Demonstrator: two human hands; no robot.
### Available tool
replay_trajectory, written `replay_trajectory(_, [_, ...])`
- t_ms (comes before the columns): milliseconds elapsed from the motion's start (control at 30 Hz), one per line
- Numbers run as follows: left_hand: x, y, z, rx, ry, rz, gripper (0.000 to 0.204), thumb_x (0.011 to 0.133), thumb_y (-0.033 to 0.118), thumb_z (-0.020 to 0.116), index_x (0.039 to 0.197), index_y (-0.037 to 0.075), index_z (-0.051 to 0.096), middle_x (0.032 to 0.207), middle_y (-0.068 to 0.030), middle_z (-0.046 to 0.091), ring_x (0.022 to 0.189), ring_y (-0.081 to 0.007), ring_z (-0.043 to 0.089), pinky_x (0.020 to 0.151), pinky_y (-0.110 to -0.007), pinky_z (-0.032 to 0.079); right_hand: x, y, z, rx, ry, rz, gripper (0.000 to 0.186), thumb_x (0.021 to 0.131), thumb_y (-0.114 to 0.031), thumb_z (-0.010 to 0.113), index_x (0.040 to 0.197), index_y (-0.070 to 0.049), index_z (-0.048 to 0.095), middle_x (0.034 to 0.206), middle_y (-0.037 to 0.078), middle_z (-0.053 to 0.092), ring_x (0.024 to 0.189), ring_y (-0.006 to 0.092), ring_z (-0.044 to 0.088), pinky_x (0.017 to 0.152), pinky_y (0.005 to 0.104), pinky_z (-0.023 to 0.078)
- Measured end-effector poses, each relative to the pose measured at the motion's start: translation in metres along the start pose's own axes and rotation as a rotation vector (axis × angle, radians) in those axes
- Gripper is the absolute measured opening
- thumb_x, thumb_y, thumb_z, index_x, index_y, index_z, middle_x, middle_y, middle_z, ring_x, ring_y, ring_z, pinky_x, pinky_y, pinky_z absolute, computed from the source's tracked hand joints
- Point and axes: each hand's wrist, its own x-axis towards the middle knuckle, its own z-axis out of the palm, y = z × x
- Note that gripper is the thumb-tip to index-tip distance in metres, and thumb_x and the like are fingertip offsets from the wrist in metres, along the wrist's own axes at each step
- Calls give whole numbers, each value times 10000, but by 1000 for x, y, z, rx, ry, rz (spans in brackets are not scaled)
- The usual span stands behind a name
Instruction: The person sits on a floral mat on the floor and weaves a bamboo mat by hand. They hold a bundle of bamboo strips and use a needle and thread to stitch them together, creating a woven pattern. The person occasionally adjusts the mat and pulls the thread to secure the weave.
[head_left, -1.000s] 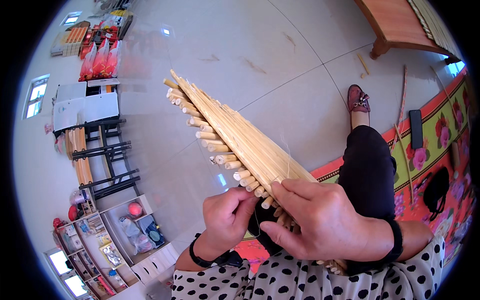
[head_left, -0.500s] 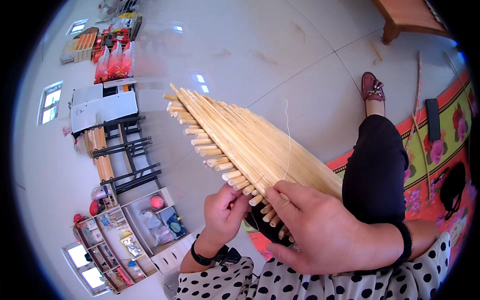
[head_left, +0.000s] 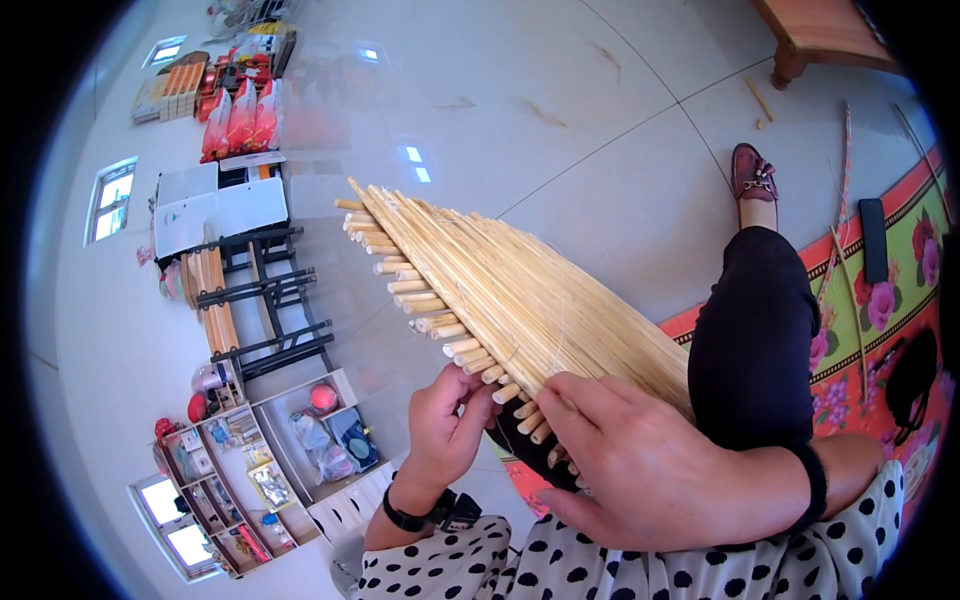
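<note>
Both hands work the near edge of a mat of bamboo sticks resting across the lap.

Head view: the left hand (head_left: 443, 430) is curled, fingertips pinching a stick end; the right hand (head_left: 640, 465) lies spread over the bamboo stick mat (head_left: 500, 290), fingers pressing the near sticks. The mat slopes from the black-trousered knee (head_left: 750, 330) out over the tiled floor (head_left: 560, 90). Risk, as I judge it: if the right hand's pressure eases, loose sticks could slide out of line or the thin binding thread (head_left: 520, 350) could slacken.

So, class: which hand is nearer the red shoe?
Right. The right hand lies on the stick mat, on the side of the red shoe; the left hand is farther left.
</note>
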Motion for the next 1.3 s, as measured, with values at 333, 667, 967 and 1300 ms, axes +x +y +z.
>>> replay_trajectory(333, [7,-3,-10,-313,131,-66,414,999,284,482,1314,20,433,1162,-150,602,980,-189,631,784,-323,511,-4,0,3,-3,22,-9,673,781,-243,732,1226,188,470,1214,310,490,1009,397,558,917,401,478])
replay_trajectory(667, [42,30,4,-637,183,-262,540,960,240,558,1416,92,308,1285,-117,512,1142,-239,562,872,-436,534,-9,3,28,21,95,30,667,749,-162,737,1288,104,449,1287,244,460,1122,386,499,954,420,457])
replay_trajectory(967, [4,26,-2,-802,271,-160,597,793,-58,493,1363,56,355,1228,-134,541,1101,-282,597,846,-475,566,-21,-1,61,-87,109,-90,618,725,-122,703,1241,121,465,1223,225,487,1103,373,486,968,404,426])
replay_trajectory(1300, [-84,26,-12,-831,692,433,684,739,-4,521,1407,37,379,1342,-127,504,1243,-259,502,1080,-414,399,-26,-37,72,-327,226,-533,637,634,-19,681,1254,30,543,1287,155,494,1119,330,497,964,394,441])
